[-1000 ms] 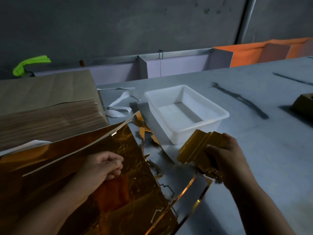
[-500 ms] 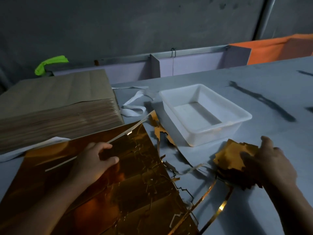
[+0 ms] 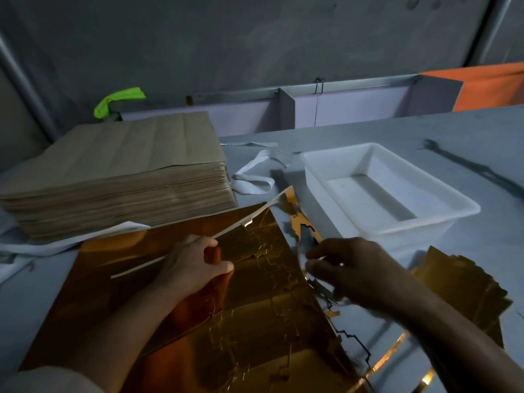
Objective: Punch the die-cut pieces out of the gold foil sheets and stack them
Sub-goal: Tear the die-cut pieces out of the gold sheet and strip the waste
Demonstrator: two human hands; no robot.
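Observation:
A gold foil sheet (image 3: 255, 321) with die-cut lines lies on the grey table in front of me, on top of more foil. My left hand (image 3: 195, 268) grips the top sheet near its upper edge, thumb pressed on the shiny face. My right hand (image 3: 354, 268) hovers just right of the sheet's torn right edge. Its fingers are loosely spread toward that edge, hold nothing, and are blurred. A stack of punched gold pieces (image 3: 459, 282) lies on the table to the right of that hand, apart from it.
An empty white plastic tray (image 3: 397, 225) stands behind the right hand. A thick stack of brown paper (image 3: 113, 180) sits at the back left. Jagged gold scrap strips (image 3: 300, 222) and thin frame offcuts (image 3: 388, 353) lie beside the sheet. White straps (image 3: 252, 180) lie behind.
My right hand set the stack of gold pieces on the table, let go and moved left to the sheet's edge. My left hand shifted its grip on the sheet.

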